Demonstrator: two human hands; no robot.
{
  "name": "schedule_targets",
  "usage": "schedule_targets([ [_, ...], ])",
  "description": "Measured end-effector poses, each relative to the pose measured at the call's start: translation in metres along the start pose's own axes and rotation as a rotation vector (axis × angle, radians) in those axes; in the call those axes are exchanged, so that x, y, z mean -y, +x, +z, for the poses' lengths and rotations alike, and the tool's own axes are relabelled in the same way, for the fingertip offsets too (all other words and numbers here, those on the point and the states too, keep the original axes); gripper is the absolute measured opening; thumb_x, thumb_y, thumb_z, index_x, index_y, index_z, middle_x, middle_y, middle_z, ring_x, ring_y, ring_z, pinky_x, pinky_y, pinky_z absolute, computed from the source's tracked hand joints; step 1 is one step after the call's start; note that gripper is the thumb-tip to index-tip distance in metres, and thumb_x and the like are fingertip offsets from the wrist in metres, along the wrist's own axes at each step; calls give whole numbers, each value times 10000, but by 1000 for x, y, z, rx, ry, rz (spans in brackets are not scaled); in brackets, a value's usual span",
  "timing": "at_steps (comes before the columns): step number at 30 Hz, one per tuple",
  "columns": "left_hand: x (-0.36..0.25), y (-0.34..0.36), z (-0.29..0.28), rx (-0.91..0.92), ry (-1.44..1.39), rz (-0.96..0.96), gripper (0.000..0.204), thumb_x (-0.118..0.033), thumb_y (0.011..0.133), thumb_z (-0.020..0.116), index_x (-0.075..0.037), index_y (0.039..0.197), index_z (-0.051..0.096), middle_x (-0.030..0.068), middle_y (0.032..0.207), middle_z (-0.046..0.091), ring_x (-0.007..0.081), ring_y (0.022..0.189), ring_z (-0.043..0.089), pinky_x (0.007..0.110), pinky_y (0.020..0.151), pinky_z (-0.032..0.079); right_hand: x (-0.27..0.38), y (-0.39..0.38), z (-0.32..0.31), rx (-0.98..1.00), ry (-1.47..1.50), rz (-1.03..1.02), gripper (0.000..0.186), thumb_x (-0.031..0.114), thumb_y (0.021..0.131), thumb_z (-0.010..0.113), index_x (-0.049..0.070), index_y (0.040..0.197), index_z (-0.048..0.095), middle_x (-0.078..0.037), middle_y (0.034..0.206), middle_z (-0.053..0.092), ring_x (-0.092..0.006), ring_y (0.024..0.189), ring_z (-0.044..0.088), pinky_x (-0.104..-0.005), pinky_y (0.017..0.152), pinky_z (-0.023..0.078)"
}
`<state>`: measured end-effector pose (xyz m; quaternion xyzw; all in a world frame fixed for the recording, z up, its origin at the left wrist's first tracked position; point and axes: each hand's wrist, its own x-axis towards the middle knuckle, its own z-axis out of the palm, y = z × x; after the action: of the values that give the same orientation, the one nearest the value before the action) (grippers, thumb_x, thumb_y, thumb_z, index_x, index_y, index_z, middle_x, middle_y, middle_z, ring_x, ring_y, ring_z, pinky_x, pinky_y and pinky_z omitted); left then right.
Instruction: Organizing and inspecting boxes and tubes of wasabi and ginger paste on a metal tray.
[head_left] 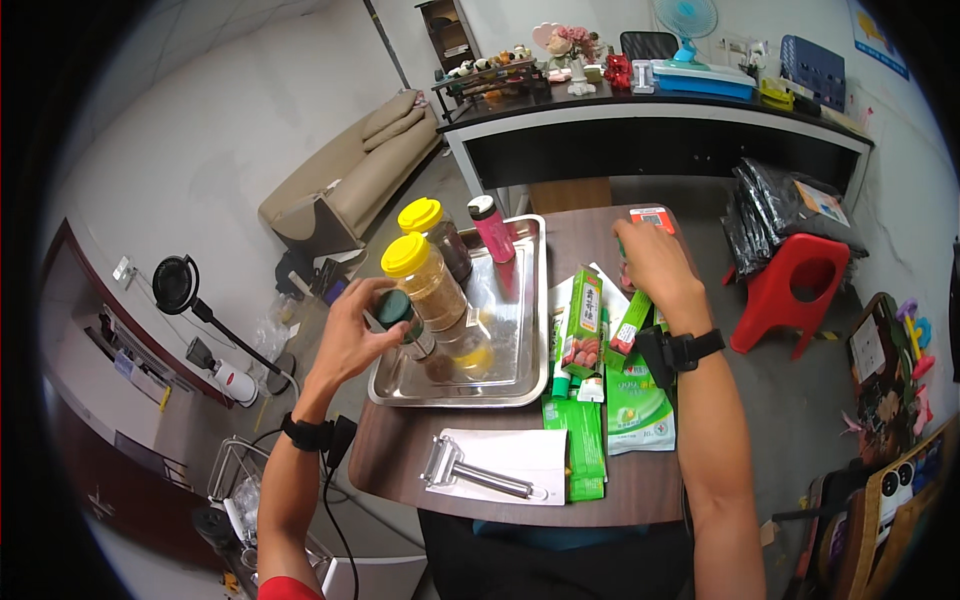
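Green-lidded jar (396, 314) stands at the left side of the metal tray (542, 300), with the left hand (348, 332) half open and curved around its lid, thumb on the near side and fingers on the far side; whether its base touches the tray I cannot tell. Two yellow-lidded jars (432, 285) and a pink bottle (492, 232) stand just beyond it. Over the tabletop (395, 440) to the right, the right hand (652, 262) bends its fingers down beside a green-and-red item (626, 275); its grip is hidden. Nearby lie a green box (583, 325) and a green-and-white pouch (640, 415), while a peeler (492, 480) rests on a white sheet (520, 448) in front of the tray
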<state>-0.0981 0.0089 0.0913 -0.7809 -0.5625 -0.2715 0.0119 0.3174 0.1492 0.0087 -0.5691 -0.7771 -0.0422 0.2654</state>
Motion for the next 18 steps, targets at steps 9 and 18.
schedule_targets([
  [9,-40,62,-4,3,-26,57,576,-356,823,815,25,1249,743,180,1079,714,315,1003,700,416,911,541,-3,1,-8,0,-21,-55,374,-43,837,731,-28,1207,683,-235,993,752,-411,1001,739,-511,869,568],
  [18,-17,141,31,90,255,171,539,-385,746,866,-56,1165,790,192,1061,788,388,1048,725,466,960,561,-4,2,-4,-1,18,-43,383,-54,843,713,-28,1224,682,-230,981,753,-405,974,747,-507,858,572],
])
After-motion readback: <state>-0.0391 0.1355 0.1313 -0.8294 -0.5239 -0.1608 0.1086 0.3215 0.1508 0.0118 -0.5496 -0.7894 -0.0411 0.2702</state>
